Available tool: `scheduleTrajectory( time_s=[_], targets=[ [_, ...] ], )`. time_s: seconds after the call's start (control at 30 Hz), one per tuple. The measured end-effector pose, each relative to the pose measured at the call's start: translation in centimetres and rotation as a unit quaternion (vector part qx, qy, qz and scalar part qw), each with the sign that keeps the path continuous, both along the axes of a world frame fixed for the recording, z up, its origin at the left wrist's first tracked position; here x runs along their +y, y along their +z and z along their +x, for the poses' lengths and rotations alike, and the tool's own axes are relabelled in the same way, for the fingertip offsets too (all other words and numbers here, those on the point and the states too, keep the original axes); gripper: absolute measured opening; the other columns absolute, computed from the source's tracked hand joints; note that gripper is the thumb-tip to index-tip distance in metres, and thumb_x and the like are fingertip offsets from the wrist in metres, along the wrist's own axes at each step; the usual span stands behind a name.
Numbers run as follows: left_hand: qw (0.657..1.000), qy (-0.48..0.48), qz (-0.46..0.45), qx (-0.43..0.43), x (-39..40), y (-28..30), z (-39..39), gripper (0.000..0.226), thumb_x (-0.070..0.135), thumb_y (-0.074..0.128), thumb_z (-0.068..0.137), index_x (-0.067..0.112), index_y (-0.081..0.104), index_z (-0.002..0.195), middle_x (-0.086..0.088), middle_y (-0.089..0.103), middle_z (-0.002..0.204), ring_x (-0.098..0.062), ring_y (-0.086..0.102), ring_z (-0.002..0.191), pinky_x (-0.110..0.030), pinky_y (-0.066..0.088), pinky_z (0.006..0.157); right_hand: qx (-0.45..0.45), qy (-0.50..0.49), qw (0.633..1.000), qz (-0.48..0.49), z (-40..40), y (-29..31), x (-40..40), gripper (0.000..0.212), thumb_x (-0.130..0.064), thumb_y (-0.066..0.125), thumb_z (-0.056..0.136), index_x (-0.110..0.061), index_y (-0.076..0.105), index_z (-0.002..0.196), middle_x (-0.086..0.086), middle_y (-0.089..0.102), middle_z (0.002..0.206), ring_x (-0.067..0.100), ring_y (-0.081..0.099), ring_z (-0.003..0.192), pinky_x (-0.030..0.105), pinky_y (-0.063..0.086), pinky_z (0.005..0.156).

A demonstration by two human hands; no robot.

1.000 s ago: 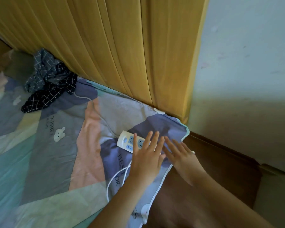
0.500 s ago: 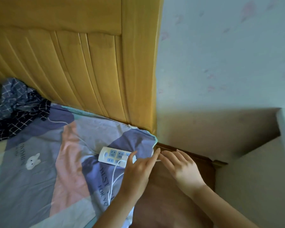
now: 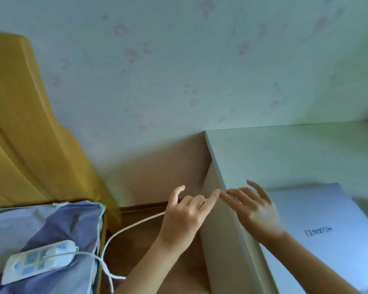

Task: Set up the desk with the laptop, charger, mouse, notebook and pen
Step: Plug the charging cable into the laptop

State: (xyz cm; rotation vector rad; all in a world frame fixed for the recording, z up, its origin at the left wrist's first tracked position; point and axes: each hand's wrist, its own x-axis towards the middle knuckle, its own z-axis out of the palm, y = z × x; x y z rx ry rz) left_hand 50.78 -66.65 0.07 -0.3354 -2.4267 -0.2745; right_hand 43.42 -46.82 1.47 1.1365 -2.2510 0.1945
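A white charger cable runs from the white power strip on the bed up into my left hand, which holds it with curled fingers in the gap beside the desk. My right hand hovers over the white desk's left edge. Its thumb and forefinger pinch the cable's end at my left forefinger tip, and most of that end is hidden. A closed grey laptop with its logo facing up lies on the desk just right of my right hand.
The bed with a purple and grey patterned sheet fills the lower left, against a yellow wooden headboard. A brown wooden floor strip separates bed and desk. The pale wall stands behind.
The view has swung right from the bed to the desk. Both hands left the power strip and rose toward the desk edge, drawing the white cable along.
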Motion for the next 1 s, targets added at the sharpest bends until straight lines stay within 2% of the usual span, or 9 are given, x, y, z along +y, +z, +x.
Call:
scheduleTrajectory(
  time_s=[0.1,0.2,0.3,0.4,0.5,0.63,0.7,0.8,1.0],
  targets=[
    [0.998,-0.039,0.036,-0.044,4.9,-0.8,-2.8,0.052,-0.002,0.06,0.08,0.025,0.06,0.125,0.009,0.062,0.069,-0.012,0.057,0.058,-0.034,0.05,0.082,0.01,-0.018,1.0,0.009,-1.3,-0.4,4.9,0.034,0.0,0.051,0.088,-0.019,0.07,0.108,-0.002,0.07,0.087,0.021,0.066,0.071,0.041,0.049,0.085],
    [0.979,-0.053,0.15,-0.128,9.5,-1.9,-4.8,0.031,0.018,0.07,0.08,0.026,0.067,0.11,0.009,0.07,0.075,-0.012,0.064,0.061,-0.025,0.052,0.06,0.011,-0.006,1.0,0.022,-2.6,-2.7,7.5,0.026,0.0,0.059,0.082,-0.016,0.073,0.097,-0.001,0.071,0.087,0.021,0.067,0.075,0.039,0.046,0.085],
    [0.937,-0.029,0.29,-0.195,12.4,-3.3,-6.1,0.027,0.029,0.056,0.09,0.027,0.065,0.115,0.006,0.074,0.097,-0.011,0.069,0.086,-0.028,0.057,0.073,0.008,0.006,1.0,-0.008,-4.0,-4.9,8.2,0.022,-0.001,0.054,0.087,-0.015,0.071,0.089,0.0,0.072,0.089,0.019,0.068,0.078,0.04,0.044,0.086],
    [0.89,-0.007,0.388,-0.24,12.9,-4.7,-7.2,0.031,0.022,0.066,0.087,0.022,0.066,0.118,0.006,0.073,0.102,-0.005,0.066,0.094,-0.03,0.054,0.086,-0.01,0.034,0.999,-0.026,-5.6,-6.1,8.4,0.017,-0.006,0.055,0.091,-0.014,0.068,0.097,-0.001,0.072,0.093,0.018,0.068,0.082,0.041,0.043,0.09],
    [0.9,0.022,0.372,-0.225,11.9,-5.4,-7.9,0.031,0.018,0.065,0.087,0.023,0.067,0.118,0.006,0.073,0.098,-0.006,0.066,0.09,-0.029,0.054,0.084,-0.073,0.054,0.996,-0.013,-6.7,-7.0,8.4,0.027,-0.013,0.061,0.089,-0.016,0.061,0.116,-0.001,0.07,0.107,0.019,0.065,0.094,0.044,0.042,0.094],
    [0.934,0.043,0.294,-0.197,10.1,-5.8,-7.7,0.027,0.034,0.052,0.089,0.025,0.072,0.105,0.008,0.067,0.081,-0.011,0.062,0.072,-0.033,0.053,0.061,-0.214,-0.024,0.976,-0.032,-7.6,-7.8,8.5,0.042,-0.04,0.051,0.089,-0.022,0.051,0.127,-0.004,0.07,0.106,0.017,0.065,0.095,0.039,0.037,0.098],
    [0.948,0.048,0.248,-0.194,9.5,-6.2,-7.1,0.025,0.037,0.051,0.09,0.028,0.071,0.101,0.01,0.064,0.077,-0.01,0.059,0.066,-0.033,0.05,0.052,-0.268,-0.036,0.962,-0.035,-8.0,-7.8,8.5,0.04,-0.043,0.048,0.089,-0.02,0.06,0.119,-0.006,0.07,0.094,0.018,0.065,0.087,0.035,0.037,0.095],
    [0.955,0.06,0.205,-0.203,9.2,-6.7,-6.1,0.021,0.039,0.051,0.092,0.031,0.069,0.098,0.009,0.062,0.075,-0.01,0.058,0.063,-0.034,0.048,0.045,-0.335,-0.029,0.939,-0.066,-8.7,-7.5,8.1,0.032,-0.041,0.049,0.089,-0.02,0.069,0.102,-0.009,0.066,0.083,0.016,0.061,0.078,0.024,0.039,0.076],
    [0.958,0.063,0.2,-0.196,9.2,-6.5,-5.9,0.025,0.036,0.049,0.093,0.026,0.072,0.099,0.012,0.065,0.094,-0.009,0.062,0.066,-0.031,0.051,0.047,-0.397,-0.08,0.911,-0.082,-9.5,-6.9,6.3,0.022,-0.044,0.057,0.088,-0.026,0.069,0.084,-0.011,0.06,0.071,0.013,0.057,0.069,0.028,0.037,0.065]
  ],
)
